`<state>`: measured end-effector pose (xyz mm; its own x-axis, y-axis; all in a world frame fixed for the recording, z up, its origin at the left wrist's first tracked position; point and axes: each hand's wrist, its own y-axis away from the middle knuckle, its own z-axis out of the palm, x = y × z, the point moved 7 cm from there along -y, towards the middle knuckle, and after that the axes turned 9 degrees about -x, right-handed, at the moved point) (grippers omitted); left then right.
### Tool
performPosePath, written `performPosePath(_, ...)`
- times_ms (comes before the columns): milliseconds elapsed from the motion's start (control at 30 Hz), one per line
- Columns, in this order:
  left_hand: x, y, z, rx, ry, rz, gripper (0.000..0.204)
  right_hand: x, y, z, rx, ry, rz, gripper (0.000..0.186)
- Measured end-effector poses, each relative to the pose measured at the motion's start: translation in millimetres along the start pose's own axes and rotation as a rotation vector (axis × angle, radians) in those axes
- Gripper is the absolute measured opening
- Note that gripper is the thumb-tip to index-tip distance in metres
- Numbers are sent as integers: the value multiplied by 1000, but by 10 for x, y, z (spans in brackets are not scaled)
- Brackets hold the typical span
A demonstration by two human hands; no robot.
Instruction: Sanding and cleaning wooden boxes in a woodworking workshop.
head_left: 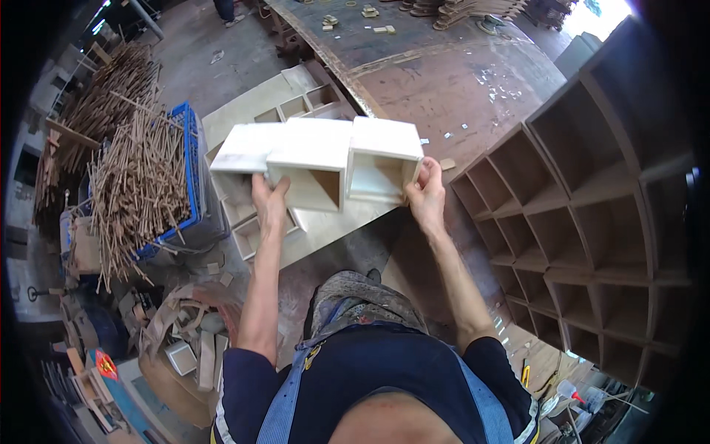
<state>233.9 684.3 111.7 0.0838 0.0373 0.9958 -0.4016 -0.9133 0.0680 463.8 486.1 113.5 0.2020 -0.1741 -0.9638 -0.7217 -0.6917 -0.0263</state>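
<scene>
Three pale wooden boxes sit side by side in front of me, open faces toward me: a left box (250, 148), a middle box (310, 140) and a right box (385, 137). My left hand (271, 201) is closed on the middle box at its left wall, thumb inside the opening; its other fingers are partly hidden at the left box. The right box's right wall is pinched in my right hand (427, 194). Beneath the boxes lies a pale wooden panel (325, 235) with a divided wooden frame (251, 235) on it, partly covered by the boxes.
A large wooden shelf unit with square compartments (584, 222) stands at the right. Beyond the boxes is a big worktable (429, 81) with small wood pieces. At left, a blue-rimmed bin (194, 170) is full of thin wooden sticks (140, 174). Scraps fill a container (170, 370) at lower left.
</scene>
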Motion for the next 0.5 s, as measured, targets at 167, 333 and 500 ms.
performPosePath(167,241,-1059,1021,-232,140,167,47,305,-753,-339,243,-41,34,43)
performPosePath(333,39,-1959,1926,-417,192,247,39,662,-1148,-546,638,32,172,37)
performPosePath(500,11,-2497,2481,-445,172,309,26,493,-1528,-792,852,107,230,38)
